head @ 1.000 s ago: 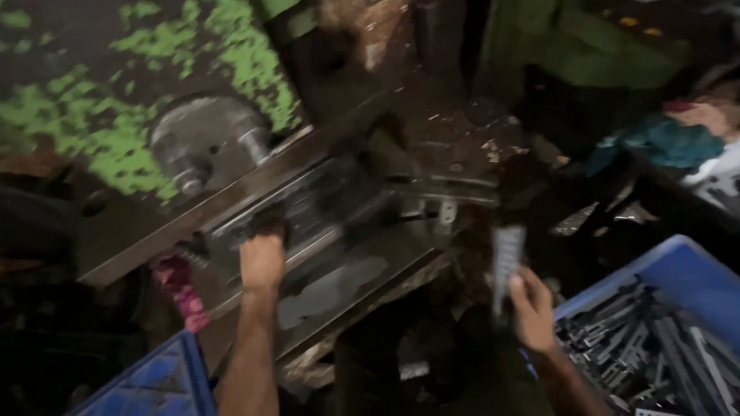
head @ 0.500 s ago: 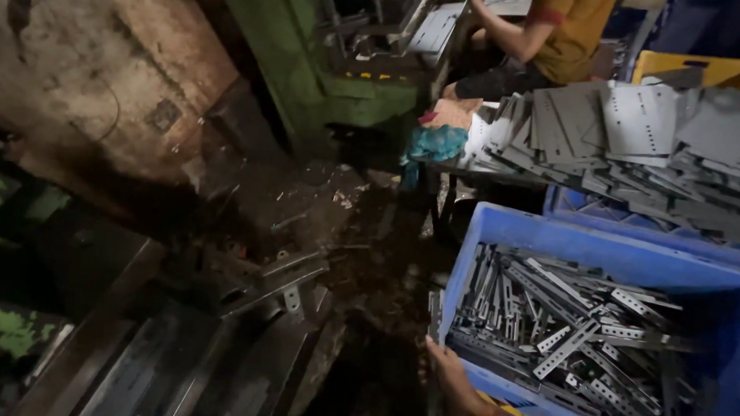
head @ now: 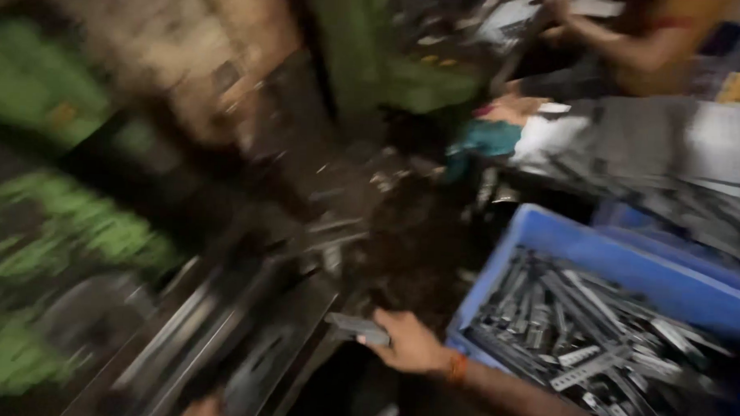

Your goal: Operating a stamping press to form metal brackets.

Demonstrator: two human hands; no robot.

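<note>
The picture is smeared by motion. My right hand (head: 406, 342) holds a flat grey metal strip (head: 358, 327) just left of a blue crate (head: 548, 263). Several perforated grey metal strips (head: 595, 331) fill that crate. A sliver of my left hand (head: 203, 409) shows at the bottom edge, next to the dark metal bed of a press machine (head: 242, 343); whether it holds anything cannot be told.
A worn green machine (head: 50, 221) stands at the left. Another person (head: 638, 37) works at the top right over a bench stacked with grey metal plates (head: 675, 161). A teal cloth (head: 483, 142) lies at the bench's edge. Dark scrap litters the floor (head: 402, 234).
The view has swung back to the left and down. My right hand has come away from the crate with a metal strip in it, moving towards the machine bed.
</note>
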